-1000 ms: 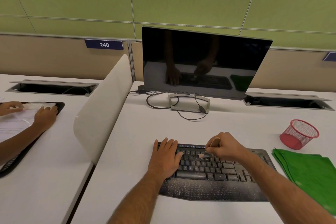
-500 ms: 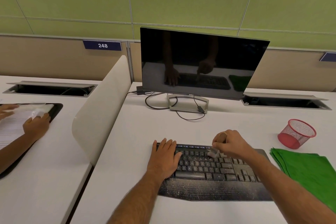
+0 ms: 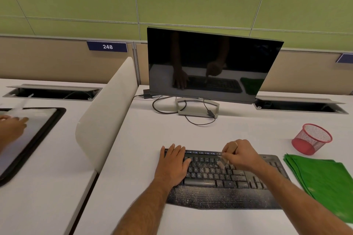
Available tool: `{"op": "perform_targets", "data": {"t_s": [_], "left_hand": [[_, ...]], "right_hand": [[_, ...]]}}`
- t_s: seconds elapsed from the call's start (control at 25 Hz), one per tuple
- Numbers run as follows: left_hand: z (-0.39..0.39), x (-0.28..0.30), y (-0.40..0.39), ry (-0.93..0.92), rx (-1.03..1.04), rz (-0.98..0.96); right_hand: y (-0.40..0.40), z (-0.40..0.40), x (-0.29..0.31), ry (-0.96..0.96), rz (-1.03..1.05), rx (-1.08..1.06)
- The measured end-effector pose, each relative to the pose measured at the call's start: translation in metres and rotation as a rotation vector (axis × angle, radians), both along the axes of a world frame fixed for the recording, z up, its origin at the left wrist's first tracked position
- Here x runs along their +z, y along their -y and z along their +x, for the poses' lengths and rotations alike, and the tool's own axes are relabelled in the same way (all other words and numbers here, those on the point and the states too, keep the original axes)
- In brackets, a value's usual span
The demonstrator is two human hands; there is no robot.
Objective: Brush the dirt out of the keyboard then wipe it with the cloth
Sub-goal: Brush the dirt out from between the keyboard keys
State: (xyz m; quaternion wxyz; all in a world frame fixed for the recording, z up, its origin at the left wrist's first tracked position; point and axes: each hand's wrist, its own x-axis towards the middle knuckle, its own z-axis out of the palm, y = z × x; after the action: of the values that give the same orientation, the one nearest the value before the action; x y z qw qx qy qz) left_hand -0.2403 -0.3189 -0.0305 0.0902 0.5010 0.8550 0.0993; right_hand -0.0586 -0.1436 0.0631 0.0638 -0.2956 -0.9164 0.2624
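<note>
Both hands on keyboard [image 3: 225, 183]: left hand [image 3: 174, 164] flat, right hand [image 3: 241, 156] grasping apparently brush [image 3: 222, 163]

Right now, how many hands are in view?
3: the left hand flat on the keyboard, the right hand gripping the brush, and another person's hand at far left; more may be out of frame.

Both bare forearms reach forward from the bottom edge. The left hand [image 3: 172, 166] lies flat, palm down, fingers straight and close together, pointing away from the body. The right hand [image 3: 239, 155] sits further right, fingers curled inward with the knuckles up (the thumb side faces left); its grip pinches a small brush [image 3: 222, 163], whose blurred pale tip points downward below the fingers.
</note>
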Motion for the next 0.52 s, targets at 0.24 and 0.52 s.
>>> {"op": "perform_targets", "data": {"t_s": [0.24,0.52], "left_hand": [[0.0,-0.0003,0.0003,0.001,-0.001,0.01],[-0.0008,-0.0009,0.0002,0.002,-0.004,0.016]], "right_hand": [[0.0002,0.005,0.0029,0.079,-0.078,0.101],[0.0046,0.0003,0.0011,0.03,-0.081,0.098]]}}
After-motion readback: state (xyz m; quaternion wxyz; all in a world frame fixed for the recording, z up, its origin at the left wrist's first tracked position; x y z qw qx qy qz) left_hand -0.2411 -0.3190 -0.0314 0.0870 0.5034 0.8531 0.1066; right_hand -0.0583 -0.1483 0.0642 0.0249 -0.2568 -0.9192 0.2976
